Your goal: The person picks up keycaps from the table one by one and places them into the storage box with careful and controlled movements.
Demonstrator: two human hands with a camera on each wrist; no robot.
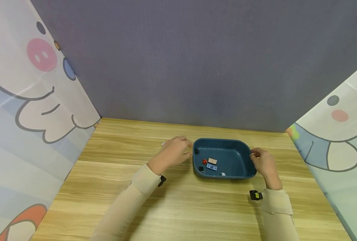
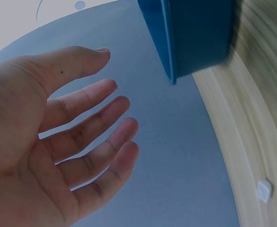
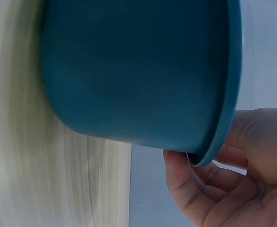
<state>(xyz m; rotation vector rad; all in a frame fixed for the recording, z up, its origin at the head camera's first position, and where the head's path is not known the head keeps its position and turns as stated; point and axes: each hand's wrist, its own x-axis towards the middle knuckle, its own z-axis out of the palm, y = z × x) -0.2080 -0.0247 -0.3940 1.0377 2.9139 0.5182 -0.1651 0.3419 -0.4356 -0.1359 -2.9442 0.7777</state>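
A dark blue plastic bin sits on the wooden table. Its right rim is pinched by my right hand; in the right wrist view, fingers curl under the rim beside the bin wall. To the left of the bin is my left hand, its palm facing the bin and its fingers spread, holding nothing. Inside the bin lie a small red piece, a beige block, a light blue rectangular piece, a white bit and dark pieces.
A small white piece lies on the table behind my left hand. A grey panel rises at the table's back edge. Walls with cartoon prints stand on both sides.
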